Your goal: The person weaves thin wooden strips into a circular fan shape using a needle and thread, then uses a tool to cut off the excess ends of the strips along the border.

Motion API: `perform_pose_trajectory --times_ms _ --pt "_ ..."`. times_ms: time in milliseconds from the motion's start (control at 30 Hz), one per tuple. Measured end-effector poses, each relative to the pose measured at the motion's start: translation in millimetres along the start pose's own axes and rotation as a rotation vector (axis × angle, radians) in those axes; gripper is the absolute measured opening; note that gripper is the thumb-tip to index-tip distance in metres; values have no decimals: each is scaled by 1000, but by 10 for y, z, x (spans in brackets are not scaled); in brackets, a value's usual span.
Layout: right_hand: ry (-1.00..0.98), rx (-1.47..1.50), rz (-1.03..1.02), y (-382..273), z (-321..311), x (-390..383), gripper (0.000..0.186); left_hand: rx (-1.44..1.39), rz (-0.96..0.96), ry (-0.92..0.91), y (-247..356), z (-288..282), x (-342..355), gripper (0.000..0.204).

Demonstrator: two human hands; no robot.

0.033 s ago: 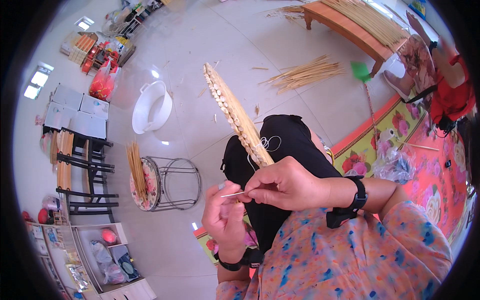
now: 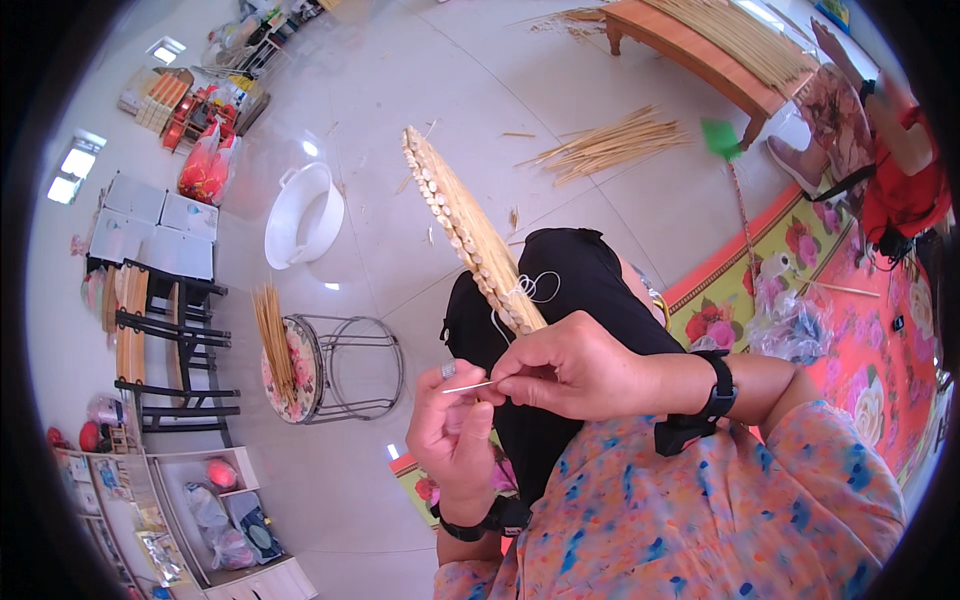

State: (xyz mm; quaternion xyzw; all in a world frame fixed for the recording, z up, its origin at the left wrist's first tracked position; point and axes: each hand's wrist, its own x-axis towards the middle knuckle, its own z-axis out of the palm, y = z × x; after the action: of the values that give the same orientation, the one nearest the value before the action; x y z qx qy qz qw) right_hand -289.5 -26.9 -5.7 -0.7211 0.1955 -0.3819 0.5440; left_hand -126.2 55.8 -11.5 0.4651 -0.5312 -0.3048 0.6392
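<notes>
A thin, pale, straight needle (image 2: 466, 387) crosses the fingers of my left hand (image 2: 452, 430). Its right end is pinched between the thumb and fingers of my right hand (image 2: 572, 372). The left fingers are curled, their tips meeting the right fingertips; what they grip there is hidden. Across my lap lies a long, flat bundle of straw-coloured stalks (image 2: 480, 225), its far end pointing away and to the left. Pale cut ends line its left edge. A loop of white thread (image 2: 545, 287) rests on the bundle near my knees.
To the left, a flowered stool (image 2: 298, 362) lies tipped with thin sticks on it, near a white basin (image 2: 310, 215). Loose stalks (image 2: 615, 145) lie on the floor ahead, near a wooden bench (image 2: 690, 50). A person in red (image 2: 905, 185) is at far right.
My left hand has shifted very slightly and its fingers have turned a little. The right hand keeps its pinch, and the bundle stays on my lap.
</notes>
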Motion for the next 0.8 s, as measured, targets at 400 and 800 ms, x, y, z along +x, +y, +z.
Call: perform_pose_trajectory --times_ms 400,800 --pt "263 -140 -87 216 -286 -140 16 -305 -73 332 -10 -605 411 6" --pt "309 -221 19 490 -370 -202 12 289 -271 148 -146 -291 445 22"
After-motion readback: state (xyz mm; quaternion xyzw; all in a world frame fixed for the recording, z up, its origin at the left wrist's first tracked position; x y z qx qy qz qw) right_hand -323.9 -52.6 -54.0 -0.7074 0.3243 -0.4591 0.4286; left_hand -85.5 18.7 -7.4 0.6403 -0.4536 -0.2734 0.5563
